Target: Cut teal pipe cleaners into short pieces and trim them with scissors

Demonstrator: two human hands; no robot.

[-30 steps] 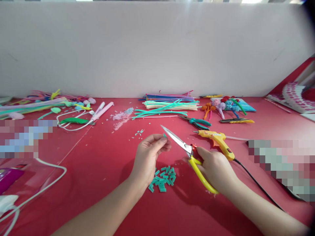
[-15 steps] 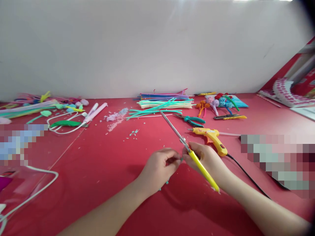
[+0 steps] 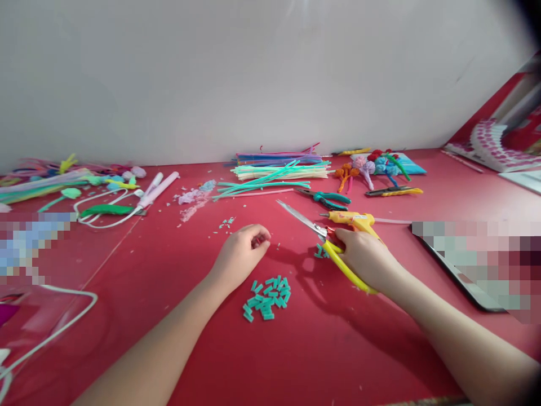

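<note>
My right hand (image 3: 366, 256) is closed around the yellow-handled scissors (image 3: 304, 220), whose blades point away and to the left, over the table. To the left of it, my left hand (image 3: 243, 254) is curled, thumb and fingertips close together; whatever it may pinch is hidden. Between and nearer than the hands lies a loose heap of short cut green pipe-cleaner pieces (image 3: 268, 298). A smaller cluster of green pieces (image 3: 320, 251) lies beside the scissors' handles, partly covered by them.
Behind are bundled pipe cleaners (image 3: 281, 172), pliers (image 3: 327, 199) and fuzzy flowers (image 3: 367, 166). A yellow glue gun (image 3: 353, 218) lies just beyond my right hand. At left are a pink corded tool (image 3: 158, 190) and a white cable (image 3: 71, 290); at right, a blurred-out dark-edged object (image 3: 460, 282).
My hands have moved apart, the left one leftward and away. The scissors have turned flatter over the table. The green heap, mostly hidden before, now shows.
</note>
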